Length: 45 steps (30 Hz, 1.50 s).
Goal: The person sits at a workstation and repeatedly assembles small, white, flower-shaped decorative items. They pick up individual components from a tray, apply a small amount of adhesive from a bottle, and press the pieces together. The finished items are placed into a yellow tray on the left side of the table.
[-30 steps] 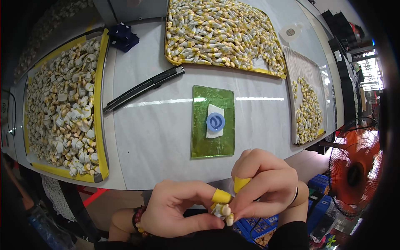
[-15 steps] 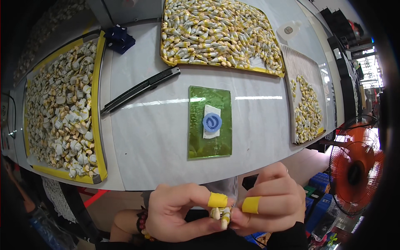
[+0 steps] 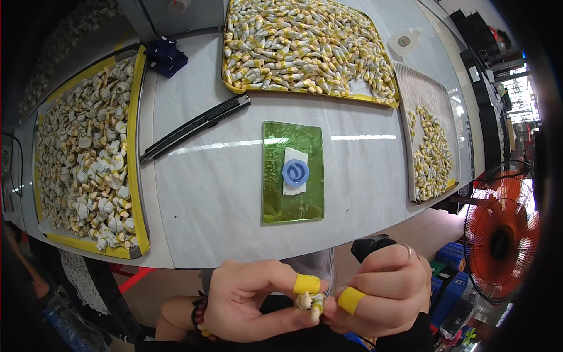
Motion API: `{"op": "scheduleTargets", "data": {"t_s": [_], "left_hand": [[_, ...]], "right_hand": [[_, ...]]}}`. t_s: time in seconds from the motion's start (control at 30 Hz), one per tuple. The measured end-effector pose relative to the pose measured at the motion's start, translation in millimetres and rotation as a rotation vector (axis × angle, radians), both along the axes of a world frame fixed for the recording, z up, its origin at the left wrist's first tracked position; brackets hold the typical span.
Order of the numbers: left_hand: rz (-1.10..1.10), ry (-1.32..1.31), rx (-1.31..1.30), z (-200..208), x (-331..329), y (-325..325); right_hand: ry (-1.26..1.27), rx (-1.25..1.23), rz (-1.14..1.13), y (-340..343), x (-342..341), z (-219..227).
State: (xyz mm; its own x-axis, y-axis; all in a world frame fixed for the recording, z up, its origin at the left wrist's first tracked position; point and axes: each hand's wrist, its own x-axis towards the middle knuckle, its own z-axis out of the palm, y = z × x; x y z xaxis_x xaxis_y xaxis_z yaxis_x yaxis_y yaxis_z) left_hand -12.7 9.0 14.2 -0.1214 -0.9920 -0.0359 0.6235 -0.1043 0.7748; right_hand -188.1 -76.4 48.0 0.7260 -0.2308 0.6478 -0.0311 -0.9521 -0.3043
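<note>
Below the table's near edge, my left hand (image 3: pixel 249 299) is closed, pinching a small cream, white and yellow piece (image 3: pixel 311 305) between thumb and index finger. Its full shape is partly hidden by the fingers. Close on its right, my right hand (image 3: pixel 381 293) is closed too, thumb and index fingertips pressed together beside the piece. What those tips hold, if anything, is too small or hidden to make out. Yellow tape wraps the index finger of each hand. On the table ahead lies a green slab (image 3: pixel 293 205), bearing a white pad and a small round blue mould (image 3: pixel 295 172).
A yellow-edged tray (image 3: pixel 141 193) of similar loose pieces stands left, another tray (image 3: pixel 328 92) at the back, and a part-filled tray (image 3: pixel 404 135) right. A black box cutter (image 3: pixel 196 126) lies left of the slab. A white bottle (image 3: pixel 406 41) is back right; an orange fan (image 3: pixel 501 226) stands beyond.
My right hand has turned and lowered slightly, its fingers curling in more. My left hand keeps its pinch on the small piece. The view has shifted a little.
</note>
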Motion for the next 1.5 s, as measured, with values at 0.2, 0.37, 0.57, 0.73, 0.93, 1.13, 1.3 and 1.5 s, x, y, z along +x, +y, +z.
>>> {"op": "scheduleTargets", "data": {"t_s": [0.2,0.37,0.57,0.73,0.93,1.13,1.3,1.5], "left_hand": [[-0.038,0.053,0.032,1,0,0],[-0.126,0.073,0.074,1,4,-1],[-0.16,0.165,0.066,1,7,-1],[-0.105,0.134,0.035,-1,3,-1],[-0.061,0.132,0.009,-1,1,-1],[-0.244,-0.363,-0.109,15,36,-2],[0.512,-1.607,-0.27,74,117,8],[0.328,-1.817,0.173,99,243,-41]], "right_hand": [[-0.016,-0.071,0.051,-3,-3,-2],[-0.042,-0.057,0.106,-8,-4,-1],[0.05,0.286,0.181,-13,-14,11],[-0.077,0.289,0.023,-5,-7,1],[0.02,0.249,0.063,-8,-9,6],[-0.035,0.217,0.006,-6,-2,8],[-0.007,0.295,-0.324,3,-26,13],[-0.026,0.31,-0.313,-2,-27,12]]}}
